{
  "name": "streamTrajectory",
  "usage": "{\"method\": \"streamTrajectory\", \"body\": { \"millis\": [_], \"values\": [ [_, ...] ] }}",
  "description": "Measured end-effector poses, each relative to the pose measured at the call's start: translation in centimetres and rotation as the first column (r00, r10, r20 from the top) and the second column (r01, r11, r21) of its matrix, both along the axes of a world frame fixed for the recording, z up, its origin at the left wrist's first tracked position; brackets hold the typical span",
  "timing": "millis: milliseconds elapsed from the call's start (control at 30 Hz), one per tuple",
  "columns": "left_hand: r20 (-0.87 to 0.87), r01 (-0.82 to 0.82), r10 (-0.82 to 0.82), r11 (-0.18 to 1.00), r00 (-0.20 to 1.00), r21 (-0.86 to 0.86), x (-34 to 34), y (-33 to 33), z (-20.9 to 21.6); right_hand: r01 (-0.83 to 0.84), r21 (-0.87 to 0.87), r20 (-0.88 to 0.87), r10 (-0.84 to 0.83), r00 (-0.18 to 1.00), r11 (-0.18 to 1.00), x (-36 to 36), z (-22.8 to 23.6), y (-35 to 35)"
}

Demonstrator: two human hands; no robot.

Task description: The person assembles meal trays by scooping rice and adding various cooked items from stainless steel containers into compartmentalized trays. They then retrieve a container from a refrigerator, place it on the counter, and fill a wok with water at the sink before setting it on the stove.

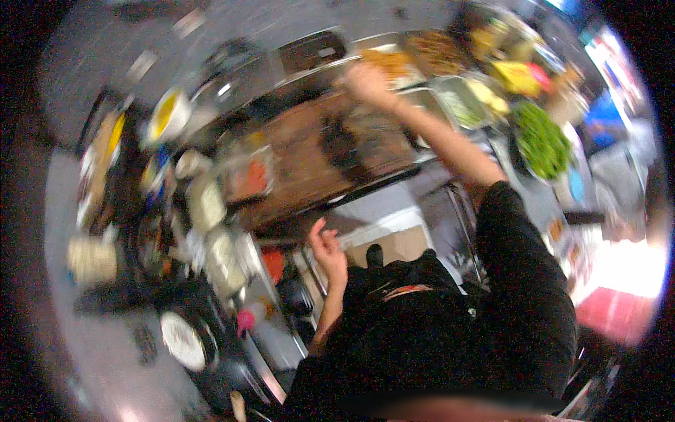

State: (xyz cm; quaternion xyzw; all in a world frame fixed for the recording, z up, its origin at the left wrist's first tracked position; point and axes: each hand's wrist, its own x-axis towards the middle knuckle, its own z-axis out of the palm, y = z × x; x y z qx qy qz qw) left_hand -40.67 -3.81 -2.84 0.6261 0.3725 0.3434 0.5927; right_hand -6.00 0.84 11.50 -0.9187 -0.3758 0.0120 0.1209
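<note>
My right hand (pixel 367 83) reaches over the far edge of a brown wooden board (pixel 299 151). Just beyond it is a tray of orange shredded food (pixel 391 65); whether they touch cannot be made out. Motion smears the right fingers, so what they hold, if anything, is hidden. Low in front of my body, on the near side of the board, my left hand (pixel 328 254) hangs with its fingers apart and nothing in it. A clear container with orange-red pieces (pixel 252 177) sits at the board's left end.
Beside the orange food stand a tray of brown food (pixel 434 53) and a dark empty-looking tray (pixel 311 55). Green vegetables (pixel 541 142) fill a container on the right. At left are a white bowl with yellow contents (pixel 169 116) and a white plate (pixel 183 341).
</note>
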Motion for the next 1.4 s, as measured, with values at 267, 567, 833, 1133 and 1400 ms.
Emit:
{"method": "streamTrajectory", "body": {
  "millis": [267,567,833,1133,1400],
  "values": [
    [-0.017,0.354,-0.358,0.915,0.934,0.191,4.0,-6.8,0.1,-0.079,0.198,-0.431,0.16,0.888,0.977,-22.7,-12.4,-28.7],
    [0.096,0.935,-0.952,0.304,0.291,0.182,2.5,-36.3,1.4,0.752,-0.617,-0.323,-0.946,0.027,0.232,-56.9,-32.7,-72.9],
    [-0.025,0.922,-0.933,-0.359,-0.359,0.147,-9.4,-61.3,0.6,0.853,-0.357,-0.736,-0.448,-0.508,-0.381,-81.6,-31.4,-82.1],
    [-0.35,0.824,-0.805,-0.55,-0.479,0.139,-11.8,-68.4,-1.5,0.902,-0.375,-0.792,-0.431,-0.432,-0.215,-87.1,-34.1,-85.1],
    [-0.368,0.937,-0.865,-0.342,-0.341,-0.063,-8.0,-60.7,-0.6,0.926,-0.357,-0.766,-0.607,-0.213,0.126,-70.6,-29.9,-85.9]
  ]
}}
